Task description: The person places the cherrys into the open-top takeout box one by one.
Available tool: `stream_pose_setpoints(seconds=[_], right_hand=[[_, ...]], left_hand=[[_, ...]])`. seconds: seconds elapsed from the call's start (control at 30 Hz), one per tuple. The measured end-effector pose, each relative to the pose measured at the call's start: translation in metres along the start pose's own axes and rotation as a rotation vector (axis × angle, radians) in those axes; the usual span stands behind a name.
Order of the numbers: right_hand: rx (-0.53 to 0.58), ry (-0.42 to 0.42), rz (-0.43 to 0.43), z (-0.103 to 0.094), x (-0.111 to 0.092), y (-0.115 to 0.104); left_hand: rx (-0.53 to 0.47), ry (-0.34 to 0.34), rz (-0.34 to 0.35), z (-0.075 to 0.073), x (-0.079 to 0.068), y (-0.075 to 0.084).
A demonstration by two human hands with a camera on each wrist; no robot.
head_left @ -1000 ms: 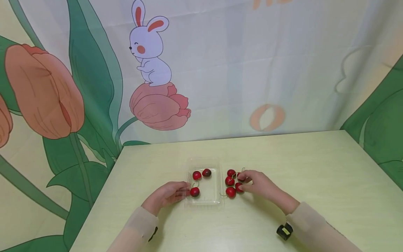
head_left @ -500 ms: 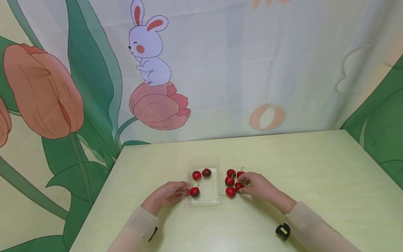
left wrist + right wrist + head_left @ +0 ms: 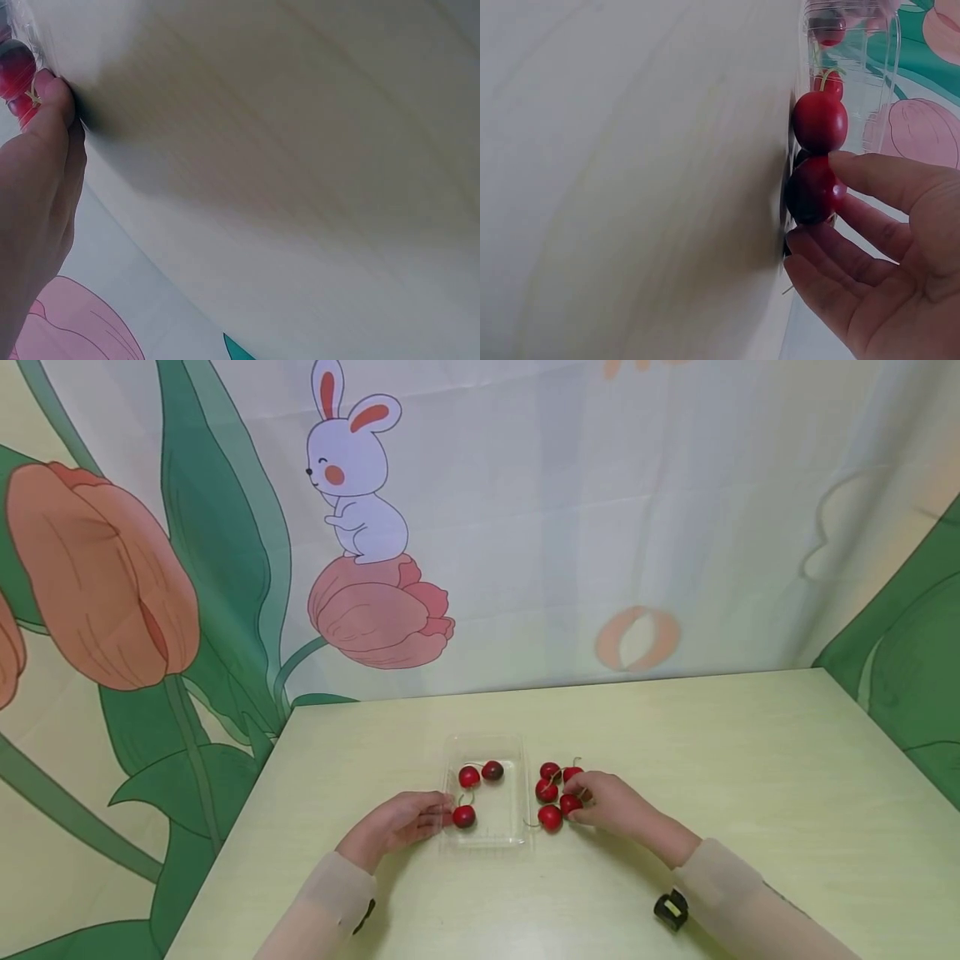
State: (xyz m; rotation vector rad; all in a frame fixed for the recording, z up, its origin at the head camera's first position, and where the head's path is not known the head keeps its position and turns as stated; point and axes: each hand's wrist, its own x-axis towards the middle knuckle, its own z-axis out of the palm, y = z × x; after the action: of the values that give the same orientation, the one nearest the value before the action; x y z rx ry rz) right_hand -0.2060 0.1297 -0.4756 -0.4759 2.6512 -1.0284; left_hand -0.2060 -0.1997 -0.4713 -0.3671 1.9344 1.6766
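Observation:
A clear plastic box (image 3: 488,842) stands mid-table with 3 cherries inside, among them a dark red cherry (image 3: 464,816) near its left wall. My left hand (image 3: 405,821) holds the box by its left edge; in the left wrist view only part of that grip shows. To the right of the box, several loose cherries (image 3: 550,817) with green stems lie close together. My right hand (image 3: 618,806) pinches the rightmost cherry (image 3: 814,190) between thumb and fingers. In the right wrist view another cherry (image 3: 820,122) touches it, and part of the group is hidden.
The pale wooden table (image 3: 712,752) reaches back to a printed cloth (image 3: 525,527) with a rabbit and tulips. A small black device (image 3: 671,910) is at my right sleeve.
My right hand has shifted slightly left and down, its fingers closing in around the rightmost cherry and uncovering the cherry behind it. My left hand and the box stay in place.

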Motion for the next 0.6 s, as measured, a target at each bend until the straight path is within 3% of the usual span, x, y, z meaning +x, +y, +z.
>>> stream_pose_setpoints(seconds=[0.6], right_hand=[[-0.014,-0.004,-0.007,0.0042,0.0051,-0.0040]], left_hand=[[-0.004,-0.004,-0.012,0.0005,-0.0034,0.0033]])
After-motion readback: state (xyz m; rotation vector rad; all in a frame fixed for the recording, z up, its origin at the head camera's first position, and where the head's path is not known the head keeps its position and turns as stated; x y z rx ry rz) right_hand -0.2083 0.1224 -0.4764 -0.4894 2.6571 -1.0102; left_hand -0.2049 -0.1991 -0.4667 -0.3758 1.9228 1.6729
